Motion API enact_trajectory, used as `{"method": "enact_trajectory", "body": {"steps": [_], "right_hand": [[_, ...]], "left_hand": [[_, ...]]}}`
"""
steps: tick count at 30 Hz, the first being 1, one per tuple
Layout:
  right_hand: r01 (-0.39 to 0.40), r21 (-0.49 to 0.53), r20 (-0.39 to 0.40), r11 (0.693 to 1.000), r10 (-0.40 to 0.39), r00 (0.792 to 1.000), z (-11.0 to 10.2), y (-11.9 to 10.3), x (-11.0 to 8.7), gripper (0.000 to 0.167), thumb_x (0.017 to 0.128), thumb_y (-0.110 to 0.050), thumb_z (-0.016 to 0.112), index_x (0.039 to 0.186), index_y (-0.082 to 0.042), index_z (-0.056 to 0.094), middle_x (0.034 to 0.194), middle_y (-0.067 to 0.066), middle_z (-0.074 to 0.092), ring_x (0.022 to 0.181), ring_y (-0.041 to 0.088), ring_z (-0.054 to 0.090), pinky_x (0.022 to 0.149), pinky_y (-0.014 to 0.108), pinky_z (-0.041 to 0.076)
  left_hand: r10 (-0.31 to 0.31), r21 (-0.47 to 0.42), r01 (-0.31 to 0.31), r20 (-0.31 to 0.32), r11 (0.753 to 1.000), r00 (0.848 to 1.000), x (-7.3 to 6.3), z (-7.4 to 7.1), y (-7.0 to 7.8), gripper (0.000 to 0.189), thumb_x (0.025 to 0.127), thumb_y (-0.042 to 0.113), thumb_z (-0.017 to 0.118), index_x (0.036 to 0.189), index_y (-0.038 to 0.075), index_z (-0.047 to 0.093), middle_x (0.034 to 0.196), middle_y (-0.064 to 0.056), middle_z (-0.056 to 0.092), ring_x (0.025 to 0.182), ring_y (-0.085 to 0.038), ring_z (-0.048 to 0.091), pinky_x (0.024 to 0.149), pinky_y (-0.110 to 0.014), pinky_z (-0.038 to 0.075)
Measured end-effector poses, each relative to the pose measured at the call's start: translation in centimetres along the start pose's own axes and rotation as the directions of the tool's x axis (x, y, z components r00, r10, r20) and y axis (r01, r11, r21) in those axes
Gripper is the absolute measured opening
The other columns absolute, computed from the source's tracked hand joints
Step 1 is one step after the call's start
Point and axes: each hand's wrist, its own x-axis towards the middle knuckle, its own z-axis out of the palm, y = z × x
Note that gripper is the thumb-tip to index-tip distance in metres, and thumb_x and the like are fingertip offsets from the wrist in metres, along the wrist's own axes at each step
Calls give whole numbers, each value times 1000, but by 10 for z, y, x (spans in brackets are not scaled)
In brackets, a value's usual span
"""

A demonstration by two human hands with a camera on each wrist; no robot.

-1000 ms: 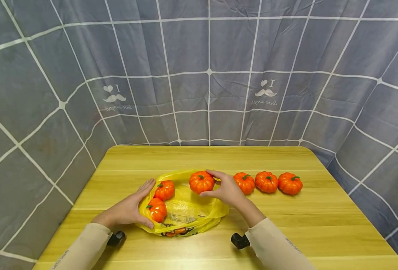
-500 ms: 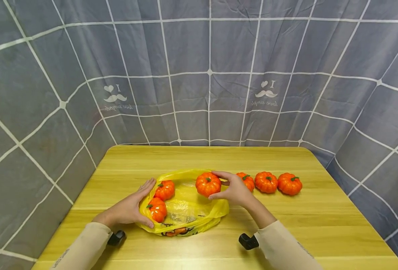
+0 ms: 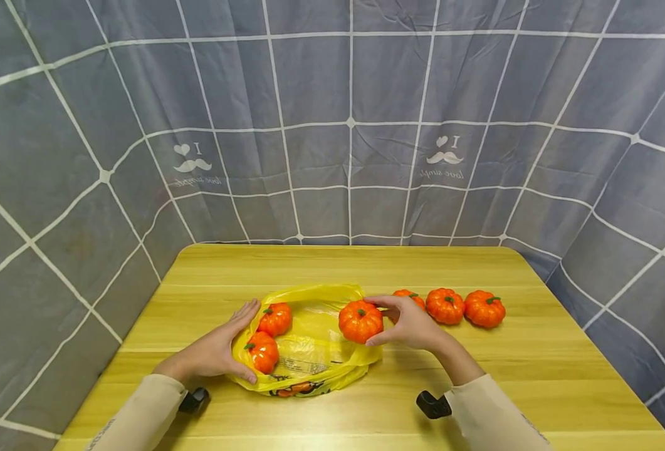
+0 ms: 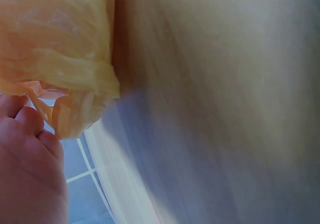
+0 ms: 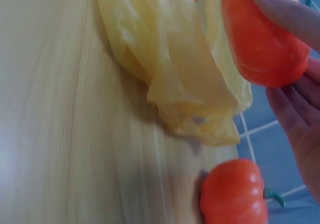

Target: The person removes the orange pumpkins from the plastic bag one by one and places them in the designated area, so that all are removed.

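Wht-gridded gray curtain [image 3: 314,78] behind yel. wood tbl [image 3: 332,266].

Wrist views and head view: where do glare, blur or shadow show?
Head view: sharp, glare on the near part of the table; left wrist: hazy, tabletop blurred, shadow beside the yellow bag; right wrist: slightly soft, pale glare at the left edge, held pumpkin clear enough.

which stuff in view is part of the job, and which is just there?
Part of the job:
left hand, touching the yellow bag
right hand, holding one pumpkin
two pumpkins in the bag
three pumpkins on the table, probably (look alike)

Just there:
wooden table
grey curtain
black pieces by the sleeves
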Motion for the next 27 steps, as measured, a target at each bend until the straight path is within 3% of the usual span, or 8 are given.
{"method": "enact_trajectory", "body": {"steps": [5, 17, 27], "right_hand": [[2, -30, 21, 1000, -1, 1000, -9, 6, -10, 80, 70, -23, 95, 139, -5, 60, 137, 11, 60, 126, 34, 56, 107, 55, 41], [4, -57, 55, 998, -1, 999, -34, 16, -41, 78, 71, -21, 94, 139, -6, 60, 138, 12, 60, 124, 37, 56, 105, 56, 42], [-14, -79, 23, 997, 16, 1000, -54, 36, -71, 77, 72, -18, 93, 139, -2, 59, 139, 19, 58, 127, 44, 53, 101, 30, 48]], "left_hand": [[5, 5, -5, -2, 1000, 1000, 0, -1, 1, 139, 61, 47, 95, 161, 2, 10, 167, -17, 2, 151, -41, 1, 115, -64, 9], [-12, 6, 12, 3, 1000, 1000, -2, -1, 4, 139, 61, 48, 94, 162, 5, 9, 167, -16, 2, 151, -41, 0, 116, -63, 9], [0, 4, 0, 4, 1000, 1000, -2, 1, 0, 139, 61, 47, 94, 162, 5, 9, 167, -13, 1, 151, -41, 0, 115, -64, 9]]}}
